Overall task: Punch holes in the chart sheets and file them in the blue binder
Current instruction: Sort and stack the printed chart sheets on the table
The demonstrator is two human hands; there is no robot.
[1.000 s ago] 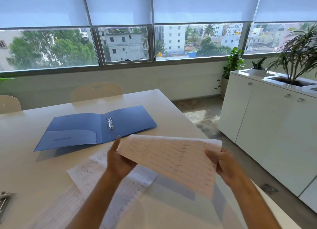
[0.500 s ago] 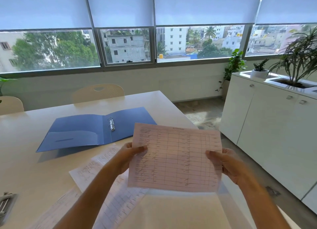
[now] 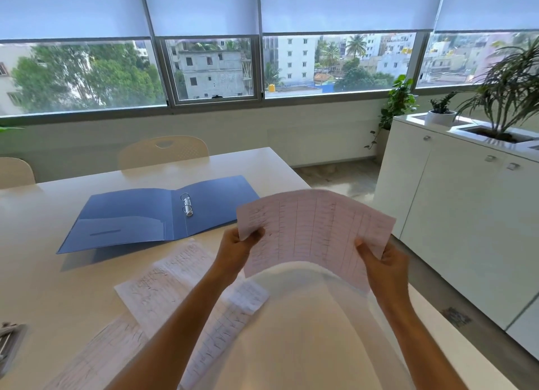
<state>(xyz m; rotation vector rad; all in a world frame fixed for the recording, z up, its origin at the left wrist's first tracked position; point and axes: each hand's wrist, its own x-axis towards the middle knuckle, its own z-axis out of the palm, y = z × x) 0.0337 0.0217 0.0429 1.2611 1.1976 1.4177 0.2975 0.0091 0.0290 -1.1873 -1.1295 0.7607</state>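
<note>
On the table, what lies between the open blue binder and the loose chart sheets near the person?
In the head view, only bare white table lies between the blue binder and the loose chart sheets; nothing else sits in that narrow strip.

White table in foreground. Two cream chairs behind its far edge: one with an oval handle cutout, a second cut off at the left frame edge. Window band across the far wall, roller blinds lowered over the upper part; trees and pale multi-storey buildings outside. White cabinet along the right side, metal knobs on its doors. On its top: small potted plant in a white pot, large spiky plant in a recessed planter. Trailing leafy plant at the cabinet's far end.
</note>
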